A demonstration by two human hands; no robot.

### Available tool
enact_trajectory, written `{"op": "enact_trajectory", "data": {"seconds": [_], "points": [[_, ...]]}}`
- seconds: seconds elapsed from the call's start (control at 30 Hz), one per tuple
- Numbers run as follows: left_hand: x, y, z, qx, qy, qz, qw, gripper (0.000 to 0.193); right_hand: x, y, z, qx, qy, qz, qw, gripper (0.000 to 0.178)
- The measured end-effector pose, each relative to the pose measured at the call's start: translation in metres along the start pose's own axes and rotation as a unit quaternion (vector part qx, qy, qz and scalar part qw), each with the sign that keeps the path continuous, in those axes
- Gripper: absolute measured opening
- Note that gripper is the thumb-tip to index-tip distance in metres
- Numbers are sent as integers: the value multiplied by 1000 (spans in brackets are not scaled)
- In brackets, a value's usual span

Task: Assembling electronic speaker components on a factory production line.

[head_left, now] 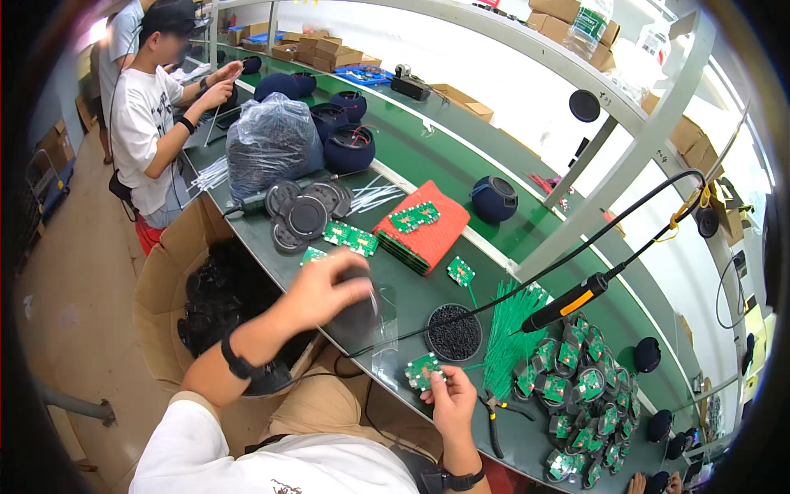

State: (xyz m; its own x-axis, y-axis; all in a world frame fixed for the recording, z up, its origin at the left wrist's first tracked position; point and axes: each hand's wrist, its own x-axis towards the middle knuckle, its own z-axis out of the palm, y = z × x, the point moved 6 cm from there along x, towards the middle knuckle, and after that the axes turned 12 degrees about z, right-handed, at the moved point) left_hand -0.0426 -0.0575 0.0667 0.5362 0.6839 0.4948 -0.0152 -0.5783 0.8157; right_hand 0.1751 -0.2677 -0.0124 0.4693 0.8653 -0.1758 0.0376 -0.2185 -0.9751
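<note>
Hands first: your left hand is closed over a dark round speaker housing at the near edge of the bench, fingers wrapped across its top, with a clear plastic sleeve hanging just beside it. Your right hand pinches a small green circuit board between thumb and fingertips, held just above the bench edge, near the round tray of black parts.

Findings on method, given as judgement:
- Grip the board by its edges only; your thumb appears to lie close to the component face.
- Steady the housing against the bench, not in the air, before you bring the board to it.
- The two items are apart at present; square the board to the housing before closing the gap.
- The orange-handled tool on its black cable lies just right of the tray; mind the cable, which runs across the bench towards your left hand.
- Pliers lie beside your right wrist, and the bundle of green ties sits close by; keep your sleeve off both.

Whether the housing faces open side up cannot be told.
</note>
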Motion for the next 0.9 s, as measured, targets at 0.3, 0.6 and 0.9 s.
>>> {"op": "enact_trajectory", "data": {"seconds": [0.3, 0.6, 0.9], "points": [[-62, 14, 129, 138, -123, 103, 977, 30, 17, 10, -20, 187, -19, 78, 979, 21], [-43, -1, 129, 173, -63, 94, 978, 40, -3, 1, -53, 56, 96, -3, 994, 16], [-52, -7, 120, 39, -133, 85, 987, 49, -19, 17, -46, 100, 72, 37, 992, 21]]}}
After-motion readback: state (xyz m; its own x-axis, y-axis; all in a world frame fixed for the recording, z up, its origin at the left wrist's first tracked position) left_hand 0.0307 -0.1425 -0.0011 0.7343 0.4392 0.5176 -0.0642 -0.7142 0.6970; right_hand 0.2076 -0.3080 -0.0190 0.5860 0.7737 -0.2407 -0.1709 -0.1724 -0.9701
